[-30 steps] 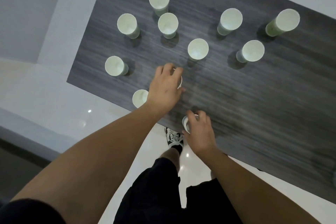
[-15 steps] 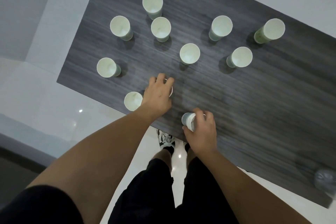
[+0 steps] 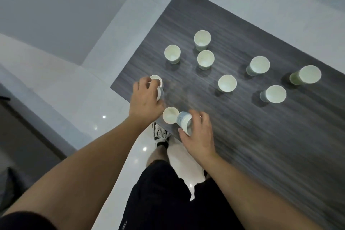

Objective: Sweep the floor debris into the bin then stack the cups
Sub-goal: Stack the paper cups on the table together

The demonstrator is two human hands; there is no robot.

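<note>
Several pale paper cups stand upright on the dark wooden table (image 3: 242, 136). My left hand (image 3: 145, 101) grips one cup (image 3: 160, 93) near the table's left corner, right against another upright cup (image 3: 156, 79) there. My right hand (image 3: 197, 132) holds a tilted cup (image 3: 183, 121) by its side at the front edge, its base touching an upright cup (image 3: 170, 115). Further back stand more cups, among them one at the centre (image 3: 227, 83) and a taller green stack (image 3: 306, 74) at the right.
A pale tiled floor (image 3: 104, 102) lies left of and below the table. My legs in black shorts and a sneaker (image 3: 160, 132) are by the table's front edge. The right part of the tabletop holds no cups.
My left hand has moved left with its cup to the cup at the table's left corner. My right hand has tilted its cup and brought it against the front-edge cup. The view has shifted.
</note>
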